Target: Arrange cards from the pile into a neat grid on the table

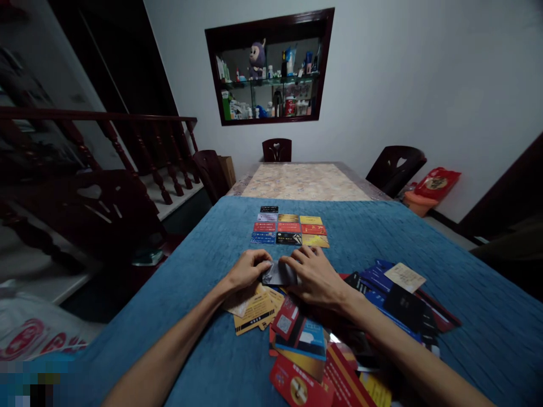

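Note:
My left hand and my right hand meet over a grey card lying on the blue cloth; both sets of fingertips pinch its edges. Just beyond the hands, several cards lie in neat rows, in red, blue, yellow and black. Under and behind my wrists spreads a loose heap of mixed cards, with yellow ones beneath my left wrist.
More blue, black and red cards fan out to the right. The far half of the table shows a patterned top. Dark chairs stand around it. A stair railing runs along the left. A wall niche holds bottles and a plush toy.

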The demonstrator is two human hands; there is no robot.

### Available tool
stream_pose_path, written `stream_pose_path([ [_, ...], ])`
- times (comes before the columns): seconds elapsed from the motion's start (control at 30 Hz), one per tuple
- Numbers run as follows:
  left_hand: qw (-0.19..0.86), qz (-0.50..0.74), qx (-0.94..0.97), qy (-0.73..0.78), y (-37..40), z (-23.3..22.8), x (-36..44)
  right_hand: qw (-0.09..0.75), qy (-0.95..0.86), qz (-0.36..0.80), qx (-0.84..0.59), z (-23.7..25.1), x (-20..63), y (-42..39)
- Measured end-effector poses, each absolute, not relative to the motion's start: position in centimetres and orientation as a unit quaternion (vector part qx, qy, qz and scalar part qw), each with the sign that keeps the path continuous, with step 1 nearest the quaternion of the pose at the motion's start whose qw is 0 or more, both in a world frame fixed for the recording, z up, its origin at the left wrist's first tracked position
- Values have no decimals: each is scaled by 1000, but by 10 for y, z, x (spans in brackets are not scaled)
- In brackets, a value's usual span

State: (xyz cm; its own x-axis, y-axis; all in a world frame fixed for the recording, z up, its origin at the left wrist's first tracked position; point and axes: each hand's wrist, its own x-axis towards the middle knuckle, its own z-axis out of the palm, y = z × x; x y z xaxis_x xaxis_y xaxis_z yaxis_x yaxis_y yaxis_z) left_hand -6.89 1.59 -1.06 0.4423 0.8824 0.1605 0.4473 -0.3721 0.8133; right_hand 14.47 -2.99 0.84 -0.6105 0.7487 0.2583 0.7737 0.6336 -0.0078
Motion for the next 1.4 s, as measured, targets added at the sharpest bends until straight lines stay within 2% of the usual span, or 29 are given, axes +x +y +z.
stream_pose_path([
  [0.33,347,307,770,440,17,-13,-68,107,-889,-73,-440,4,144,-27],
  [0.63,215,288,830,427,9,-8,-66,149,-874,-88,-454,4,148,-25],
  [0.97,98,239,887,384,4,-10,-68,145,-875,-66,-457,7,155,-21],
  [1.4,78,199,916,338,23,6,-50,162,-881,-15,-444,18,183,-7],
])
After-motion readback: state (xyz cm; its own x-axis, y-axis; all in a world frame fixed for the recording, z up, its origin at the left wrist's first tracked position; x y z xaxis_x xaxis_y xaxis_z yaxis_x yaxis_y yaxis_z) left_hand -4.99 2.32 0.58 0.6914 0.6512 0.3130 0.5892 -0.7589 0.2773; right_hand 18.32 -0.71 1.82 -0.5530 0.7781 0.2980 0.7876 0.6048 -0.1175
